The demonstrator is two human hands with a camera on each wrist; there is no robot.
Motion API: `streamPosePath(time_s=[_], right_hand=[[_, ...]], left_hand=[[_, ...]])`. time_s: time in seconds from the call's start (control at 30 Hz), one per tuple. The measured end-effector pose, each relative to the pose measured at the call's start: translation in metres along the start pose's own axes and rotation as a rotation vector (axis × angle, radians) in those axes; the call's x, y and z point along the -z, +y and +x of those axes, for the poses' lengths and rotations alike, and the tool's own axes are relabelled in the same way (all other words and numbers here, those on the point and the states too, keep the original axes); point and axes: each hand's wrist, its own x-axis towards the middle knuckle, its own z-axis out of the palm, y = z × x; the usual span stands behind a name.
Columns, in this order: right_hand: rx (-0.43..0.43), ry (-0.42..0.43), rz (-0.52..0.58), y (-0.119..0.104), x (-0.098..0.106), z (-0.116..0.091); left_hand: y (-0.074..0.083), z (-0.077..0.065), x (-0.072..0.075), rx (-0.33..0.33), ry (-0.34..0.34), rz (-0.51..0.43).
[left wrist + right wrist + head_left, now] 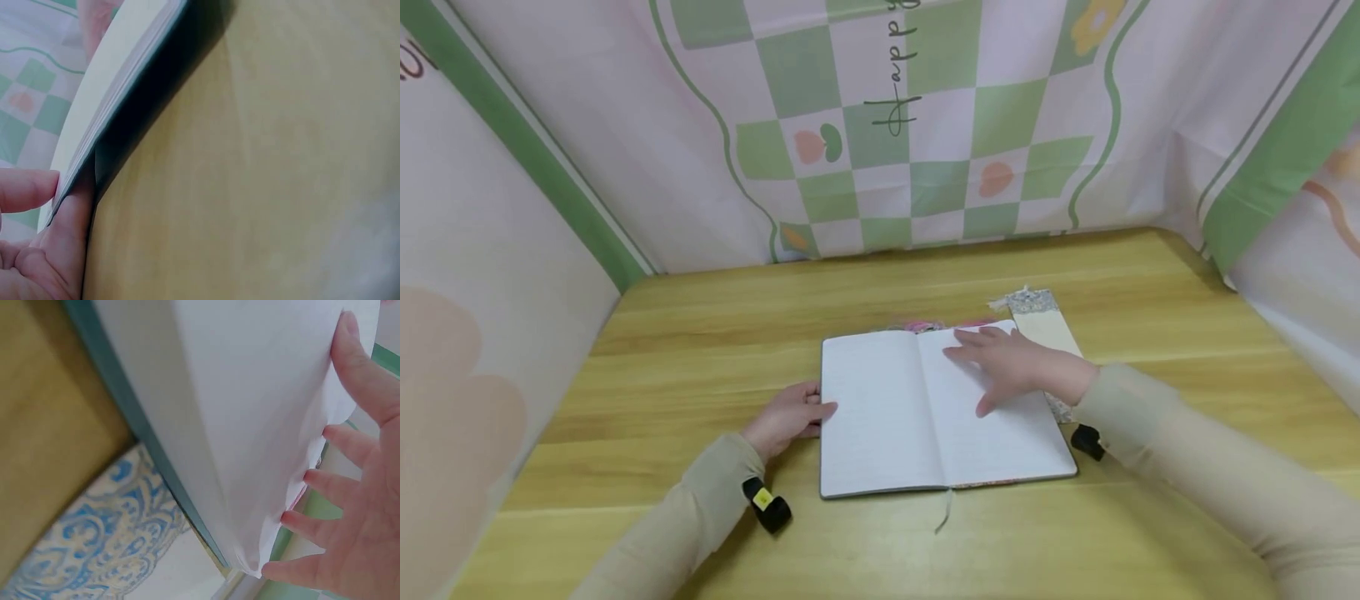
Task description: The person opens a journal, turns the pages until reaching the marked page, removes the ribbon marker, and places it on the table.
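Note:
An open notebook [880, 417] with pale, faintly lined pages lies on the wooden table, a thin ribbon [945, 514] trailing from its near edge. My left hand [787, 417] grips the notebook's left edge, thumb on the page and fingers under the dark cover; the left wrist view shows that edge raised off the wood. Over the right page, my right hand [1003, 367] is spread, its fingertips [294, 519] touching the paper. Beside and partly behind the right arm lies a cream card [1047, 327] with blue patterned ends and a white tassel.
Something pink and patterned [925, 327] peeks out behind the notebook's far edge, mostly hidden. A curtain [880, 192] with green checks hangs along the table's back, and similar cloth stands at both sides. The wooden table [647, 375] extends around the notebook.

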Motion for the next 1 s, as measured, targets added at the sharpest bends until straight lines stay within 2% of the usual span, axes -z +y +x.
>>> streamPosePath(time_s=[0.17,0.27,0.57,0.83,1.0], right_hand=[[-0.006,0.086,-0.056,0.006,0.003,0.007],[-0.029,0.121,-0.053,0.013,0.004,0.009],[-0.13,0.115,0.009,0.034,0.01,0.012],[-0.154,0.113,0.052,0.039,0.009,0.012],[-0.155,0.135,0.0,0.036,0.008,0.013]], left_hand=[[-0.001,0.0,-0.001,0.005,0.004,-0.004],[-0.002,0.001,-0.001,0.004,0.01,-0.005],[-0.002,0.002,0.0,-0.006,0.013,-0.015],[-0.001,0.003,-0.001,0.0,0.017,-0.009],[-0.002,0.003,0.0,-0.002,0.009,-0.011]])
